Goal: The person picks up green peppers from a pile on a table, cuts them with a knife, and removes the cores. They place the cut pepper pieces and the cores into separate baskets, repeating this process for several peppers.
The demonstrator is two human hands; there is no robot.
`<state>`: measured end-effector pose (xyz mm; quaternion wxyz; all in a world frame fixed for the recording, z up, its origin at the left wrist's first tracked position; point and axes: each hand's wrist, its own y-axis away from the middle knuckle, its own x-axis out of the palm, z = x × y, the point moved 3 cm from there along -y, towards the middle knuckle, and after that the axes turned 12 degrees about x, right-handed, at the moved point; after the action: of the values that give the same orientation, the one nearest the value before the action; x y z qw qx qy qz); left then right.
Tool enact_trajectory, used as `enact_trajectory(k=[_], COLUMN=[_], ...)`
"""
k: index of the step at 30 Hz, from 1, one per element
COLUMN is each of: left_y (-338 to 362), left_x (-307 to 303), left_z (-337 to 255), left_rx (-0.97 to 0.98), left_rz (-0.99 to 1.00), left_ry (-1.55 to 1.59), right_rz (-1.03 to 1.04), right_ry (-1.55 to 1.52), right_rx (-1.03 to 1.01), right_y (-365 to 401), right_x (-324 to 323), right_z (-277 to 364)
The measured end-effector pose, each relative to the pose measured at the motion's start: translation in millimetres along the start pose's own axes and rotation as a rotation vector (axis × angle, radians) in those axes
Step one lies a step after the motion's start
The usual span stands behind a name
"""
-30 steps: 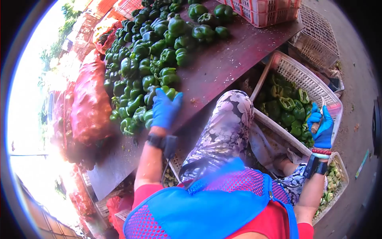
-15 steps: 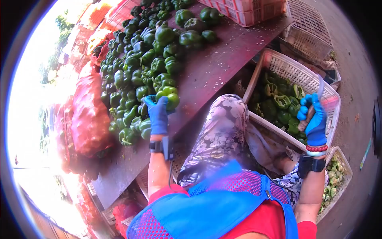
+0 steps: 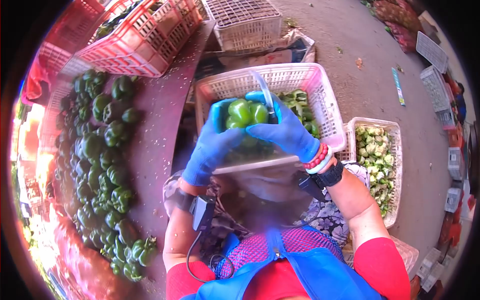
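A whole green bell pepper is gripped by my gloved left hand, its fingers wrapped round the left side. My gloved right hand is closed on a knife, whose pale blade points up behind the pepper. The right thumb is against or very near the pepper; the knife's handle is hidden in the glove. Both hands are over a whitish plastic crate holding cut green pepper pieces.
Many whole peppers cover the left of the dark red table. Red crates stand at its far end. Right of me, a smaller crate holds pale green pepper cores. Behind sits an upturned crate.
My left hand has brought the pepper from the table pile to above the crate. My right hand has come to it with the knife, and the view has turned right.
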<state>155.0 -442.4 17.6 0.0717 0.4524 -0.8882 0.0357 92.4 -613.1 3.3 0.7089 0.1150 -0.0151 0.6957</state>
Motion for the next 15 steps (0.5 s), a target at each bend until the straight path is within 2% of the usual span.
enact_trajectory(k=[2,3,6,8,10,12,14,15], left_y=[-10.0,-12.6,-16.3,-20.4,-25.0,-25.9,-26.4,-24.1], left_x=[10.0,11.7,15.2,18.5,11.9,7.3,2.2,2.0], left_z=[27.3,34.6,45.3,39.4,41.6,39.1,46.3,42.9], left_rx=[-0.032,-0.021,0.018,0.059,0.025,0.035,-0.083,-0.106], left_rz=[-0.033,-0.031,-0.033,-0.046,-0.019,0.059,0.109,0.114], left_ry=[0.334,0.272,0.101,0.014,0.175,0.173,0.268,0.301], right_rz=[-0.109,-0.157,-0.202,-0.171,-0.091,-0.029,0.028,0.014], right_ry=[0.23,0.342,0.457,0.359,0.214,0.058,-0.076,-0.114], right_rx=[-0.102,-0.148,-0.07,-0.057,-0.003,0.151,0.321,0.295], right_y=[-0.7,0.5,1.1,-3.9,-7.3,-6.7,-2.5,-3.0], right_x=[-12.3,-14.8,-19.4,-25.3,-32.9,-39.5,-43.3,-40.8], right_z=[-3.4,-3.3,-3.7,-9.7,-15.4,-14.9,-11.6,-17.1])
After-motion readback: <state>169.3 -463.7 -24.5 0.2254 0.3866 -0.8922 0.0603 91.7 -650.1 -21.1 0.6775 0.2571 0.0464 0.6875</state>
